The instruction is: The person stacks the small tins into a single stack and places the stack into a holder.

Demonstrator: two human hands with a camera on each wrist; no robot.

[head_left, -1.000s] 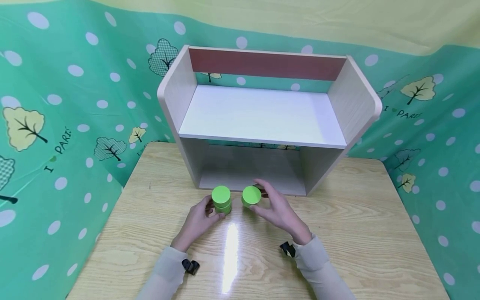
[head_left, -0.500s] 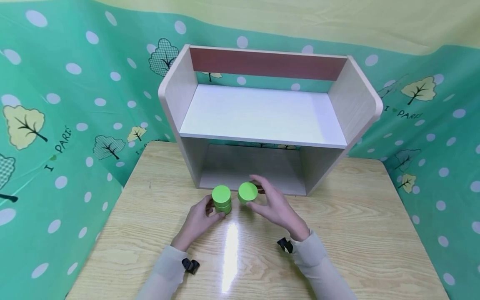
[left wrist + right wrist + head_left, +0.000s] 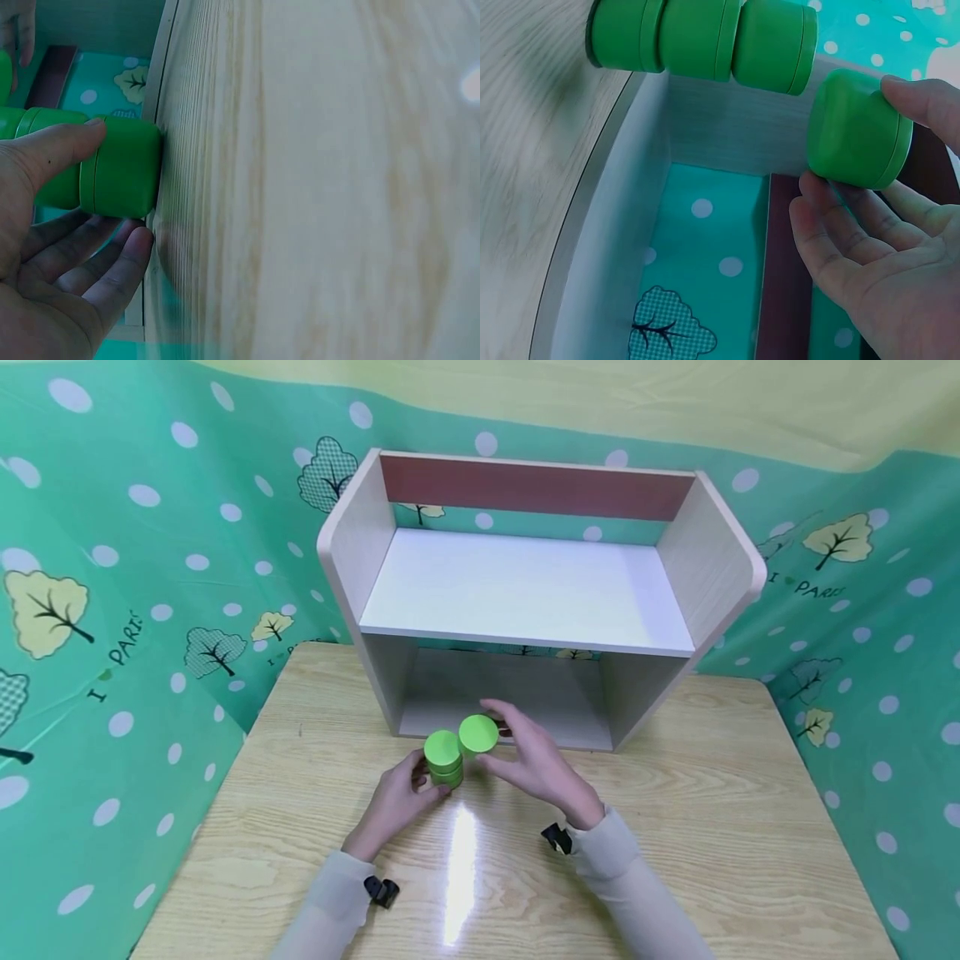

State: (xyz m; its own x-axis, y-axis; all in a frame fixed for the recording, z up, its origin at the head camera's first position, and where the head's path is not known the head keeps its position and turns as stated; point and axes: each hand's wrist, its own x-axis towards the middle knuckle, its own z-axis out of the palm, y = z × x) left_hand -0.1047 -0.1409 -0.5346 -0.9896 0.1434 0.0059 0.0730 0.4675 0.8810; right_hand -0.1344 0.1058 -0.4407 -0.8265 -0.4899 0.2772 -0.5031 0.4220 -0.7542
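Observation:
Three round green jars with green lids form an upright stack (image 3: pixel 443 750) on the table, just in front of the shelf unit. My left hand (image 3: pixel 395 800) holds the lower part of that stack; in the left wrist view its thumb lies across the jars (image 3: pixel 124 165), with the fingers on the other side. My right hand (image 3: pixel 536 766) grips another green jar (image 3: pixel 859 129) between thumb and fingers. That jar is raised, just beside the top of the stack; a small gap separates them in the right wrist view. The stack's own jars (image 3: pixel 772 45) touch end to end there.
A pale two-tier shelf unit (image 3: pixel 525 589) with a dark red back strip stands behind the hands. Its lower front edge is close to the jars. The wood-grain table (image 3: pixel 712 827) extends on both sides, and a green patterned cloth (image 3: pixel 112 693) hangs around it.
My right hand has carried its jar leftward and up, from a distance right of the stack to close beside its top. The left hand and the stack have stayed in place.

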